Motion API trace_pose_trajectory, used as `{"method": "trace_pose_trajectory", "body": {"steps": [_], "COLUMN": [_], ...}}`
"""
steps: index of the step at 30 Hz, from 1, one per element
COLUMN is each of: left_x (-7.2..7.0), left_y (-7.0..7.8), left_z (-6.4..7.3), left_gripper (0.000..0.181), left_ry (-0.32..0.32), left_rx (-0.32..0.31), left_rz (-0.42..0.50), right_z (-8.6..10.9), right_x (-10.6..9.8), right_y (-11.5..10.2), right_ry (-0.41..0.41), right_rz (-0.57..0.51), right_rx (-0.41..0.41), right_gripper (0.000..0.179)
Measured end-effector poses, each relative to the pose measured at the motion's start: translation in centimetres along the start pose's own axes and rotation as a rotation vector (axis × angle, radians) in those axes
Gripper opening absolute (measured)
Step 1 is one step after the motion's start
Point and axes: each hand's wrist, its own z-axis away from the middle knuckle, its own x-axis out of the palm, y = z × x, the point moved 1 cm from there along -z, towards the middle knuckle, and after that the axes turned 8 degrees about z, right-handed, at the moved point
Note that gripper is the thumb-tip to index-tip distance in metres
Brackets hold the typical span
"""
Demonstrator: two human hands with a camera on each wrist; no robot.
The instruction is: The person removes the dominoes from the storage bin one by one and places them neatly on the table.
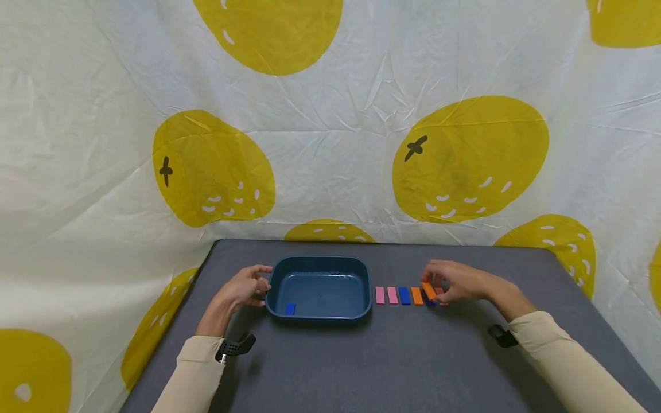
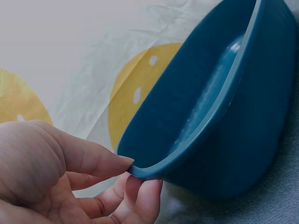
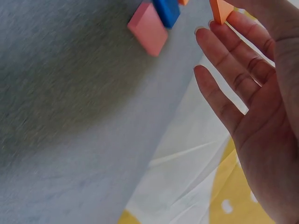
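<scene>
At the left end of a dark blue plastic tub, my left hand pinches the rim between thumb and fingers, as the left wrist view shows close up. One small blue block lies inside the tub, at its near left. My right hand holds an orange block in its fingertips, above the right part of a row of blocks. That row runs from two pink blocks to a blue block, an orange one, another blue block and a pinkish-red one partly behind my fingers.
The grey cloth-covered table stretches below and to both sides of the tub. Behind it hangs a white curtain printed with yellow fruit. Black bands are on both wrists.
</scene>
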Motion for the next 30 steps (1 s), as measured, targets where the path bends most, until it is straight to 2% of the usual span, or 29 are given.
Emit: {"method": "trace_pose_trajectory", "body": {"steps": [6, 12, 22, 30], "left_x": [0.0, 0.0, 0.2, 0.2], "left_y": [-0.1, -0.2, -0.2, 0.0], "left_z": [0.0, 0.0, 0.0, 0.2], "left_gripper": [0.051, 0.051, 0.052, 0.052], "left_ry": [0.003, 0.004, -0.001, 0.006], "left_rx": [0.001, 0.008, 0.009, 0.008], "left_rz": [0.001, 0.0, 0.001, -0.006], "right_z": [1.1, 2.1, 3.3, 3.8], "right_x": [0.2, 0.5, 1.3, 1.9], "right_y": [1.0, 2.0, 3.6, 4.1], "right_ry": [0.023, 0.052, 0.025, 0.025], "right_rz": [0.033, 0.043, 0.048, 0.079], "right_rx": [0.035, 0.023, 0.104, 0.127], "right_gripper": [0.041, 0.037, 0.038, 0.038]}}
